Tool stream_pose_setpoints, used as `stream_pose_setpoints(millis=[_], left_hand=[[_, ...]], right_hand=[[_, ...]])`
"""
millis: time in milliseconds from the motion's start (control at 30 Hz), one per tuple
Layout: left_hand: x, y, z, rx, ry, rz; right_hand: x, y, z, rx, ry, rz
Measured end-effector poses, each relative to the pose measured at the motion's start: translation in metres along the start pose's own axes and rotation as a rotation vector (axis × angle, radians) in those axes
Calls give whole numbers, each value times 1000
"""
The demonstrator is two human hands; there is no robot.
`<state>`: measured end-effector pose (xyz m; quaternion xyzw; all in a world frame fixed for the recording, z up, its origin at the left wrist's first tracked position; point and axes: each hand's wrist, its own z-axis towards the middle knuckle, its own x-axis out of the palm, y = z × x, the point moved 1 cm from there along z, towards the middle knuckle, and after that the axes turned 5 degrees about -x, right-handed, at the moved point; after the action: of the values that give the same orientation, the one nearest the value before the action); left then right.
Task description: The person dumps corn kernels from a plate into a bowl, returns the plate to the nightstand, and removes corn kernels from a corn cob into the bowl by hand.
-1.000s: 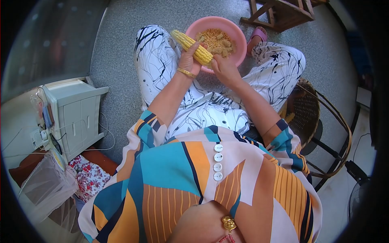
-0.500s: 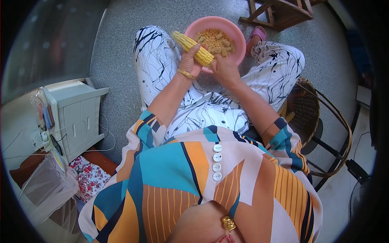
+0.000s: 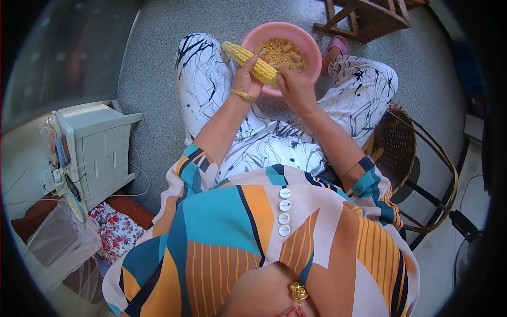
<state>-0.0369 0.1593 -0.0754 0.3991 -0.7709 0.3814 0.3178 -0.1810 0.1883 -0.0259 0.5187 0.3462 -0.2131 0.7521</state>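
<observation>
My left hand (image 3: 246, 80) is wrapped round a yellow ear of corn (image 3: 259, 69), which tilts down to the right over the near left rim of a pink basin (image 3: 312, 42). My right hand (image 3: 297, 91) is closed, its fingertips curled in beside the lower right end of the ear. What those fingers hold, if anything, is hidden. Inside the basin lie loose corn kernels (image 3: 277, 48) and several pale pieces of stripped cob (image 3: 296, 56). The basin sits on the floor between my legs.
A wicker basket (image 3: 396, 142) with yellow ears inside stands at my right, a black fan (image 3: 467, 232) beyond it. A wooden stool (image 3: 364, 18) is at the far right. On the left are a white cabinet (image 3: 100, 153) and a flowered cloth (image 3: 116, 227).
My right hand's fingertips have shifted slightly off the ear's lower end. The ear stays in my left hand, nearly unmoved.
</observation>
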Motion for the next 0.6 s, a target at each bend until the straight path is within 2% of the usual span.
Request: stream_pose_setpoints(millis=[300, 500, 600], left_hand=[[7, -2, -5, 0, -15, -37], [5, -2, -4, -11, -33, -52], [6, -2, -4, -12, -43, -50]], right_hand=[[-4, 0, 1, 30, -103, 49], [-10, -3, 6, 49, -328, 81], [-13, -6, 7, 169, -351, 186]])
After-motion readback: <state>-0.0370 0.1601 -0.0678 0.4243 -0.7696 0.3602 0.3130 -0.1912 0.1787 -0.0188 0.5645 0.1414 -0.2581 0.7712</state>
